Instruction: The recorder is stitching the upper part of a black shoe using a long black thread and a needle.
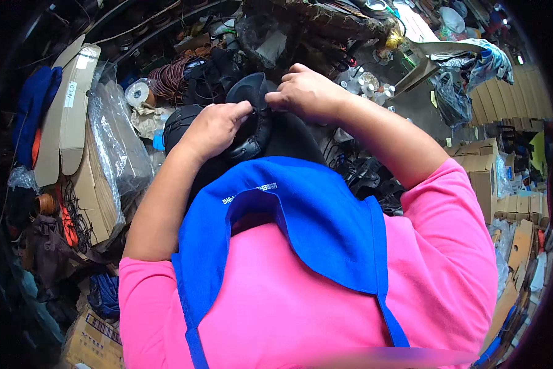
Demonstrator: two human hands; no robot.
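Note:
A black shoe [247, 90] rests on my dark-clad lap, its opening facing up and its rim showing stitching or lacing. My left hand [216, 130] grips the shoe's left side, with thumb and fingers closed on the edge. At the opposite edge, my right hand [306, 92] is closed in a pinch close against the shoe. What sits between its fingertips is too small to make out. A blue apron [326, 215] covers my chest over a pink shirt and reaches toward the shoe.
Flattened cardboard [67, 117] and clear plastic sheeting [119, 141] lean at the left, near a white spool [139, 94]. Several white bottles [367, 85] stand beyond my right forearm. Black shoes or parts [366, 175] lie under that arm. Cardboard boxes [478, 169] are at the right.

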